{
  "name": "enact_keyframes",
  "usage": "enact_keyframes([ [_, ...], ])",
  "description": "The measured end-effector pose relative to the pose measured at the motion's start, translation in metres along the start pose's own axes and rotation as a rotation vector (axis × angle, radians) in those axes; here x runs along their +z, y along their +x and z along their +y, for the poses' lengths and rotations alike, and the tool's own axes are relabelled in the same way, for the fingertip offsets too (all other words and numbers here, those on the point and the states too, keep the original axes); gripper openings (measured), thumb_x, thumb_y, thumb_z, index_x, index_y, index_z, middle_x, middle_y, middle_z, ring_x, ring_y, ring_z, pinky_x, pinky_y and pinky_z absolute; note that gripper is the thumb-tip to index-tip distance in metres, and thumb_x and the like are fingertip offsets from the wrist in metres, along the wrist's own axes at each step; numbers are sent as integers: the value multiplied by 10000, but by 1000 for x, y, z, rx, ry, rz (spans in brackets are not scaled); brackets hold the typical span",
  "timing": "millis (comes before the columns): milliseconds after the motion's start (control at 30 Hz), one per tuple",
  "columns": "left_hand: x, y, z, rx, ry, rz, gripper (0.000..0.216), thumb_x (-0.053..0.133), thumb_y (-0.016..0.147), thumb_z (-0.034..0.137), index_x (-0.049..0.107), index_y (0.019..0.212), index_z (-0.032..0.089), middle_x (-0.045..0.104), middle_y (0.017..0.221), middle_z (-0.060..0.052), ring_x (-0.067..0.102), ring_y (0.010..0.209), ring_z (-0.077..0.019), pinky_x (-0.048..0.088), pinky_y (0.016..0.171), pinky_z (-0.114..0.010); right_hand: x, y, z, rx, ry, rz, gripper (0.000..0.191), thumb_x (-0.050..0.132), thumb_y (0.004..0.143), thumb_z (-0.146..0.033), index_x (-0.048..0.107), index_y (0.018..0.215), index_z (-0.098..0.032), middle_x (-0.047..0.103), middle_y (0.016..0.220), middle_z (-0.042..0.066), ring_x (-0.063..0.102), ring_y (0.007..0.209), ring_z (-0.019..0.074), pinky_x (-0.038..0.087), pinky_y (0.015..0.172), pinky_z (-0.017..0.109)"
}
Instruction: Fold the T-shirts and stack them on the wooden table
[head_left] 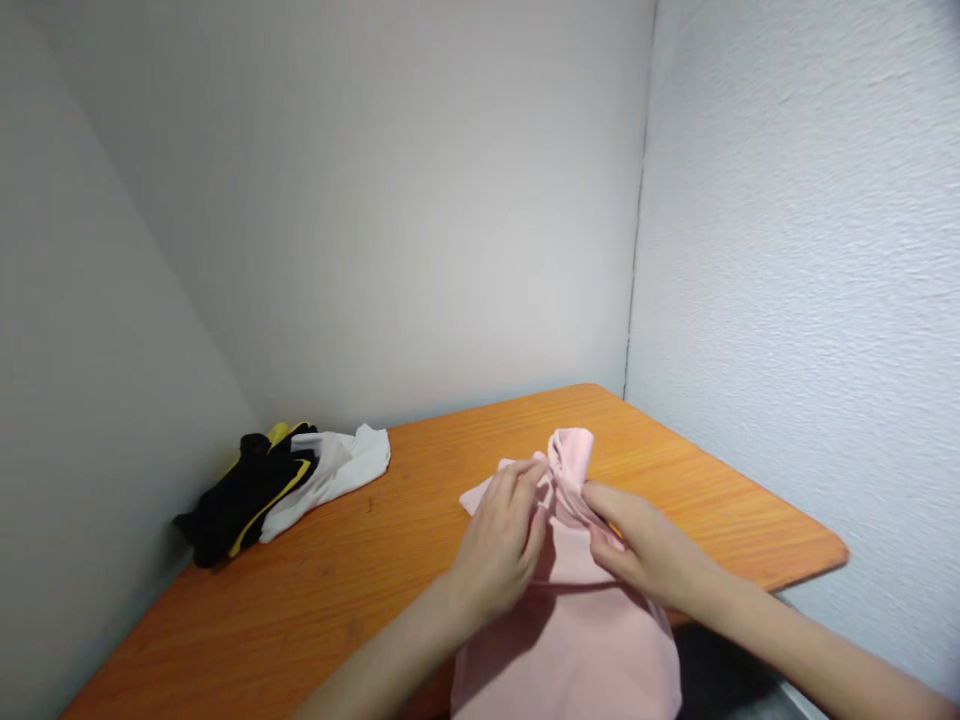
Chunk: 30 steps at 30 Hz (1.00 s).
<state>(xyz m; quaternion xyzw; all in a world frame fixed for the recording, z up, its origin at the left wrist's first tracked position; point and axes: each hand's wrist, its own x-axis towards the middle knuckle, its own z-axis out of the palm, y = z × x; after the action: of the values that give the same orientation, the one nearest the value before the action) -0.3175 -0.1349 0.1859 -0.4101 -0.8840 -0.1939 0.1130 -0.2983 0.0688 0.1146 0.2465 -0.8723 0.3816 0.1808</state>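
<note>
Pale walls, right-hand one textured. Wooden table, orange-brown, rounded corners, pushed into the corner.

Pink garment at the near side of the table, in front of the wearer. Upper part bunched on the tabletop with a rolled fold sticking up; lower part spreads flat toward the wearer, seemingly past the near edge. Exact type unclear. Should handle light, soft and limp, not fragile; smooth-looking, so layers may slide. Best hold probably the doubled folds or a hem edge, thumb against fingers, since single layers would sag.

Black-and-yellow garment heaped at the far left, by the wall. White garment, crumpled, lies against it and reaches right. Both well apart from the pink one.

Right hand: closed in a pinch, thumb and fingers around a fold of the pink garment. Left hand: half open, fingers loosely curved, fingertips on the bunched part; can't tell if it grips.

No containers visible.
</note>
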Motion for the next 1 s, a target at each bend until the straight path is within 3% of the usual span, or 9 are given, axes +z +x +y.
enact_keyframes([
  [67,-15,2,-4,72,69,13,606,452,931,212,218,1488,261,285,1540,-98,237,1428,-212,217,1171,-440,-10,0,-19,-225,-6,-47,130,396,801,-79,465,836,-185,544,841,46,491,782,171,367,706,273],
  [133,-32,4,-6,146,189,-26,652,586,857,261,317,1449,300,183,1591,-73,122,1464,-281,128,1175,-519,-18,3,-27,-436,-13,-97,131,408,850,-102,503,894,-180,562,901,68,495,842,188,376,752,292],
  [200,-47,4,-6,162,320,-72,489,657,811,313,517,1280,307,298,1551,-64,194,1436,-329,146,1146,-540,-23,10,-25,-549,-101,-73,123,408,920,-157,528,908,-177,574,916,81,499,830,195,379,752,309],
  [300,-54,-3,-5,-24,426,-140,155,658,794,315,599,912,236,660,1098,-69,578,1068,-268,403,889,-380,-22,23,-17,-415,-285,194,178,390,972,-214,559,950,-166,567,1034,132,511,926,240,385,814,367],
  [400,-44,-17,-5,-291,415,-91,155,639,768,273,491,775,229,630,780,-7,589,718,-198,327,583,-291,-11,30,-21,-126,-195,306,213,428,979,-331,553,940,-162,566,982,126,525,921,252,408,818,383],
  [500,-28,-37,3,-335,337,-15,160,608,783,237,449,798,236,609,816,-1,572,730,-192,295,578,-289,8,27,-37,0,131,13,324,420,981,-446,559,862,-178,570,793,52,538,744,195,445,702,323],
  [567,-20,-50,12,-310,274,-20,143,591,821,269,452,819,236,598,857,-11,566,756,-195,315,613,-299,22,25,-46,25,325,-78,376,406,977,-489,596,893,-176,595,827,60,558,815,206,473,746,327],
  [733,-24,-69,30,-325,74,1,182,425,971,372,514,886,238,553,941,-27,548,849,-186,375,732,-319,40,20,-48,96,604,-37,358,462,915,-483,627,920,-165,614,908,68,549,940,228,474,854,365],
  [1000,-42,-67,39,-358,-148,91,258,555,913,458,535,839,211,505,934,-10,524,826,-148,414,718,-276,16,13,-71,31,607,-49,216,478,850,-293,590,722,-160,615,772,23,556,779,181,429,740,277],
])
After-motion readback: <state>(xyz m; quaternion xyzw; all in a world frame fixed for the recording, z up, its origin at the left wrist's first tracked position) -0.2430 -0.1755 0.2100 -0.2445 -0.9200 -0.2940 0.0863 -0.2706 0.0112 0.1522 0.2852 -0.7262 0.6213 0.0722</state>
